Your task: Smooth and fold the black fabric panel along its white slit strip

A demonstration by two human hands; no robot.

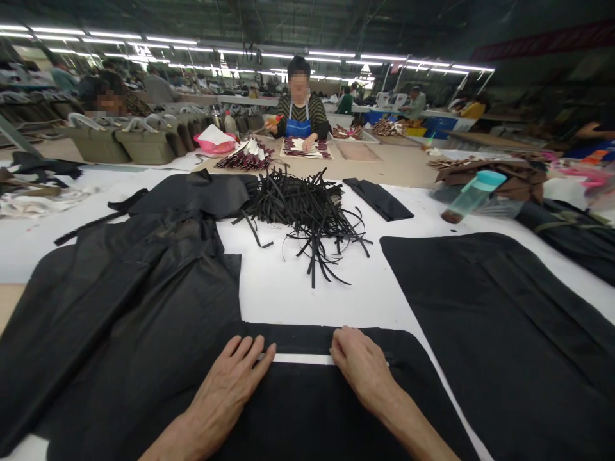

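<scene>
A black fabric panel (307,410) lies before me with a white strip (302,359) running across it, just below its far edge. My left hand (235,368) rests on the panel at the strip's left end, fingers stretched out and slightly apart. At the strip's right end, my right hand (360,362) is closed, its fingers curled and pressed together against the panel. What its fingertips hold, if anything, is hidden. Beyond the panel sits a tangled heap of thin black strips (302,202).
Crumpled black fabric (120,307) covers the left side. Another black panel (504,320) lies at right. Farther back are a folded black piece (379,198) and a tilted bottle with a turquoise lid (473,195). A co-worker in a blue apron (298,128) sits opposite, near olive bags (147,142).
</scene>
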